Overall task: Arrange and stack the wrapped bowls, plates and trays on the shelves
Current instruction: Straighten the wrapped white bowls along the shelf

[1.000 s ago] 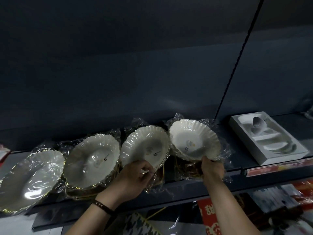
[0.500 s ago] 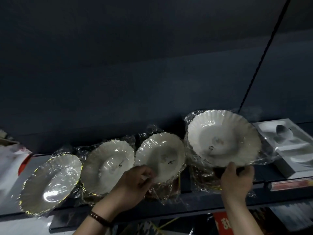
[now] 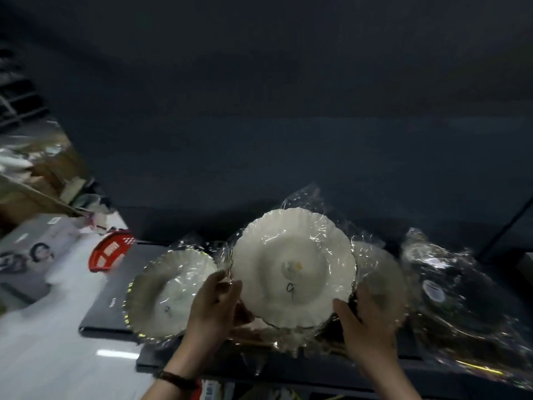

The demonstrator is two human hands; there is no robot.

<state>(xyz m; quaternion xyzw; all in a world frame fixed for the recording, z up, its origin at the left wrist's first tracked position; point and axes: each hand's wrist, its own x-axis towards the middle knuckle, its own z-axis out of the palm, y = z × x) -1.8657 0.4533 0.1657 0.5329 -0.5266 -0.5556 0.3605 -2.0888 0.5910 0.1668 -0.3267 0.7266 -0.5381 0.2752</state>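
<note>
Wrapped plate: stiff, breakable, likely slippery. Grip: left hand and right hand clasp opposite rim edges, probably the soundest hold.

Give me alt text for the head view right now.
The left hand and right hand hold a wrapped white plate by its rim at a dark shelf. Another wrapped plate sits to its left, a dark wrapped bundle to its right.
</note>
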